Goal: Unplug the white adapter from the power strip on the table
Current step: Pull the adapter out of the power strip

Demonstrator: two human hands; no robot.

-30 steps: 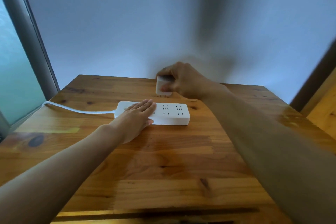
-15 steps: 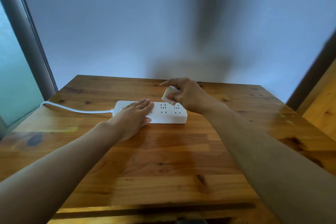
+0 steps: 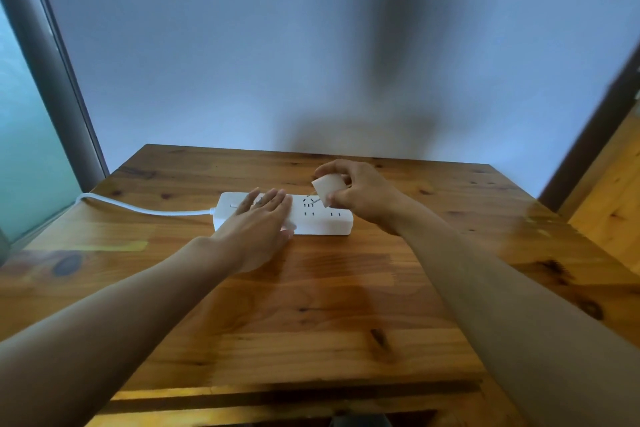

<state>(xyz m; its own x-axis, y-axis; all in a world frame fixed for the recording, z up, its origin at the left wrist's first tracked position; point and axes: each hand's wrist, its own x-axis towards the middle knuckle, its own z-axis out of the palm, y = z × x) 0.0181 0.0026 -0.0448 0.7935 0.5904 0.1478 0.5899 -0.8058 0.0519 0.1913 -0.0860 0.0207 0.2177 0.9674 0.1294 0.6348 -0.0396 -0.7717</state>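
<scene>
So the white adapter point(image 3: 328, 188) is sitting in the right hand point(image 3: 360, 199), pinched between the thumb and fingertips point(image 3: 323, 170), tilted with its metal prongs pointing down and to the left toward the sockets. The prongs are hovering just above the top face of the white power strip point(image 3: 322, 218), right over the middle group of holes, and I honestly can't tell if the tips are touching the strip or sitting a hair clear of it. The left hand point(image 3: 258, 222) is lying flat, palm down and fingers spread, pressing on the left half of the strip and gripping nothing, with the thumb hanging over the strip's near edge onto the wood. The adapter is just beside the left fingertips, off to their right, so both hands are close together over the same strip. The strip itself is lying lengthwise toward the far edge of the wooden table point(image 3: 311, 305), roughly centred between the left and right edges, and its white cord point(image 3: 138, 209) is running off its left end and curling over the table's left edge near the frosted window point(image 3: 24, 149). Both forearms are reaching in from the near edge, and a plain pale wall point(image 3: 242, 45) is standing behind the far edge.
</scene>
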